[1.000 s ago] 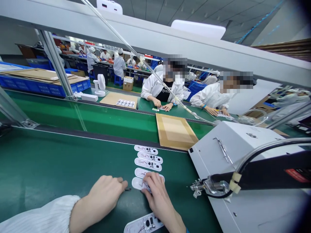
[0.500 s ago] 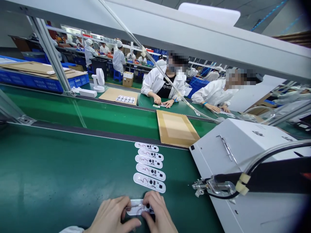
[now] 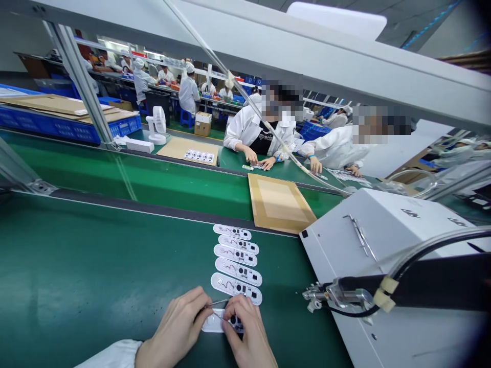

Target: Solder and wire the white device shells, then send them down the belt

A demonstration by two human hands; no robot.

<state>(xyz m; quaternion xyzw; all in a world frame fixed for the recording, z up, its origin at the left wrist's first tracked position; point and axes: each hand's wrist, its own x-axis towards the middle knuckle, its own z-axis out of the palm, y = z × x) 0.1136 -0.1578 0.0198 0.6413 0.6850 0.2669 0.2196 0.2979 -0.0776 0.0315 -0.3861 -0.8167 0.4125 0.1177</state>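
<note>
My left hand is closed, its thumb and fingers pinching a thin pair of metal tweezers. Two slim prongs spread to the right from the pinch, over a white oval casing that lies on the green bench. My right hand grips that casing's right end, with thumb and fingertips around the dark round part of its circuit board. Part of the board is hidden under my fingers. Just beyond my hands, several similar white casings with boards and thin red wires lie in a column.
A white machine with a metal nozzle and black hose takes up the right side. Cardboard lies across the green channel beyond the bench. Two co-workers sit opposite, and a metal beam crosses overhead.
My left hand has moved slightly up and the tweezers have lifted off the casing, their prongs now spread. The casing sits slightly higher. One co-worker's hand opposite has shifted left.
</note>
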